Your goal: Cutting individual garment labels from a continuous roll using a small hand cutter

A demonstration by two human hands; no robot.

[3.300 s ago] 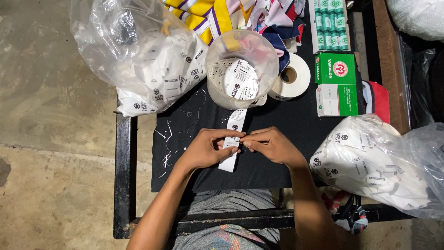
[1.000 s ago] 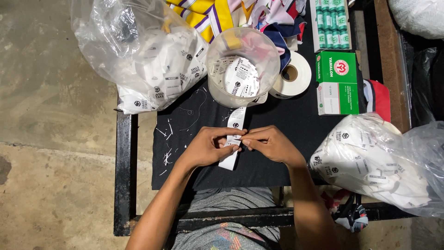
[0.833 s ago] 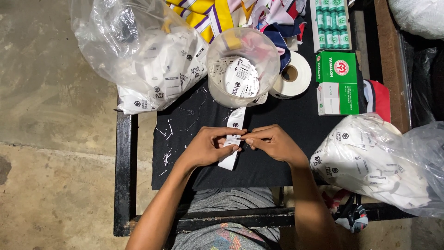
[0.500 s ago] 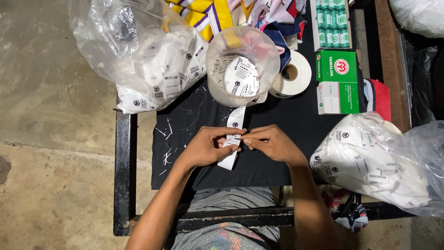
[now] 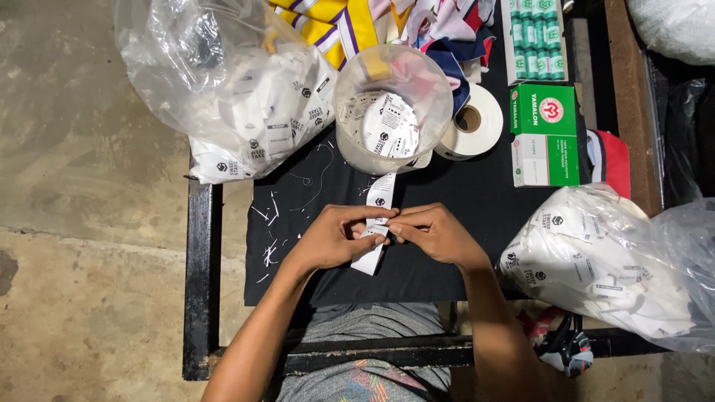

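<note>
Two hands — left [image 5: 331, 238], right [image 5: 436, 234] — both pinching one white label strip [image 5: 376, 223]; two label-stuffed bags, one tub [image 5: 391, 112].

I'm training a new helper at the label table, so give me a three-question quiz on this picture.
1. True or false: both hands pinch the same white label strip.
2. Where does the strip run from? A) the clear round tub B) the green and white box C) the floor
3. Fill in: the white tape roll lies on the black cloth between the tub and the ______.

Key
1. True: the left hand and the right hand meet on it.
2. A: its upper end reaches the tub's base, and loose labels lie inside.
3. Green and white box.
</note>
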